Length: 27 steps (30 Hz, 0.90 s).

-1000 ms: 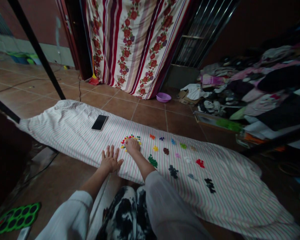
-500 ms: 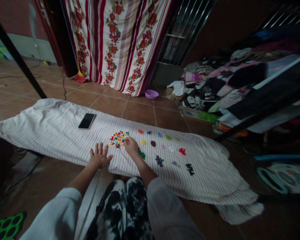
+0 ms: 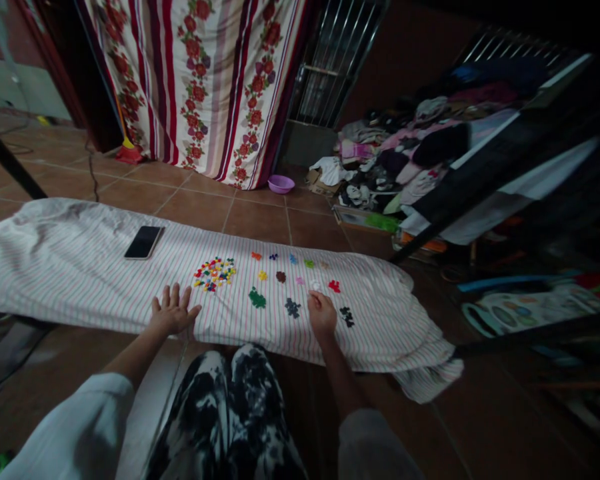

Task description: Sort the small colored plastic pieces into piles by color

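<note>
My left hand (image 3: 172, 312) lies flat with fingers spread on the striped cloth (image 3: 220, 323), left of and below a mixed pile of small coloured pieces (image 3: 214, 273). My right hand (image 3: 323, 317) is pinched just below the little white pieces (image 3: 316, 285); whatever its fingertips hold is too small to make out. Around it lie single-colour clusters: dark grey pieces (image 3: 293, 307) to its left, black pieces (image 3: 347, 316) to its right, red pieces (image 3: 335, 286) above right. Green pieces (image 3: 257, 298), brown pieces (image 3: 281, 277) and yellow pieces (image 3: 263, 275) sit farther left.
A phone (image 3: 144, 242) rests on the cloth at the left. Behind, on the tiled floor, stand a purple basin (image 3: 281, 185) and a heap of clothes (image 3: 395, 153). A floral curtain (image 3: 200, 87) hangs at the back. Dark poles flank both sides.
My right hand has gone from the mixed pile rightward to the white and grey clusters, fingers still pinched. My left hand stays flat on the cloth. The whole view has shifted to the right.
</note>
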Tool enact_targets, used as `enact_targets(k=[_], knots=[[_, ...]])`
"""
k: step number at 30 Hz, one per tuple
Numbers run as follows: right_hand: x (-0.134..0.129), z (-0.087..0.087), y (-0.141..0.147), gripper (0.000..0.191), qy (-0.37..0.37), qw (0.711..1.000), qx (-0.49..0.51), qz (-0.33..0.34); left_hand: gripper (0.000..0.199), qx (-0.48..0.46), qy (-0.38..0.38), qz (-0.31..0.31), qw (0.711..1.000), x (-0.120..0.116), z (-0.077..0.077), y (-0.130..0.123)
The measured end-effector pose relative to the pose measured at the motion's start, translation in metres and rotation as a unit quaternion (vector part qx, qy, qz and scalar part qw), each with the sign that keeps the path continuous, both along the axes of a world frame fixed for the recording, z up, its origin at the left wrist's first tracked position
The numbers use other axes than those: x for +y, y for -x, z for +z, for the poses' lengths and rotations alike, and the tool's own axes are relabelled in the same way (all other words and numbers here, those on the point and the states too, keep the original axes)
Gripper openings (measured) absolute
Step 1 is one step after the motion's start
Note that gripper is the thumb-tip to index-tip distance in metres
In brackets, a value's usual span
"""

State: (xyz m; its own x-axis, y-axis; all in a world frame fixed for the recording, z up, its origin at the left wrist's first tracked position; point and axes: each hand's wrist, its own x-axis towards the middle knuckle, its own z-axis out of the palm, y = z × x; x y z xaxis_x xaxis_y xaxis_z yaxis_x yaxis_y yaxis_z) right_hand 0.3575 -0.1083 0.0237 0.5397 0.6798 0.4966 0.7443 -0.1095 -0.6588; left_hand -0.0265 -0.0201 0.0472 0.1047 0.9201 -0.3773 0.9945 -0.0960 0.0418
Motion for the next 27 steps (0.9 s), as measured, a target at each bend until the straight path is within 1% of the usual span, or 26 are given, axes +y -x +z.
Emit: enact_targets(k=[4, 7, 12, 15, 21, 27], knots=[[-0.018, -0.015, -0.031, 0.033, 0.019, 0.998, -0.026, -0.047, 0.080, 0.003, -0.010, -0.002, 1.000, 0.000, -0.002, 0.001], [-0.022, -0.025, -0.041, 0.033, 0.036, 0.997, -0.025, -0.063, 0.080, 0.006, -0.024, -0.007, 1.000, 0.000, -0.004, 0.001], [-0.021, -0.033, -0.038, 0.034, 0.065, 0.996, -0.021, -0.059, 0.079, 0.014, -0.036, -0.006, 0.999, 0.000, -0.010, 0.003], [-0.022, -0.035, -0.035, 0.036, 0.060, 0.997, -0.029, -0.035, 0.080, 0.018, -0.032, -0.008, 0.999, 0.000, -0.011, 0.003], [-0.022, -0.038, -0.034, 0.034, 0.030, 0.999, -0.042, -0.001, 0.078, 0.019, -0.027, -0.003, 0.999, -0.001, -0.007, 0.002], [-0.017, -0.042, -0.030, 0.032, 0.028, 0.998, -0.057, 0.017, 0.078, 0.021, -0.038, -0.009, 0.999, -0.003, -0.007, 0.001]])
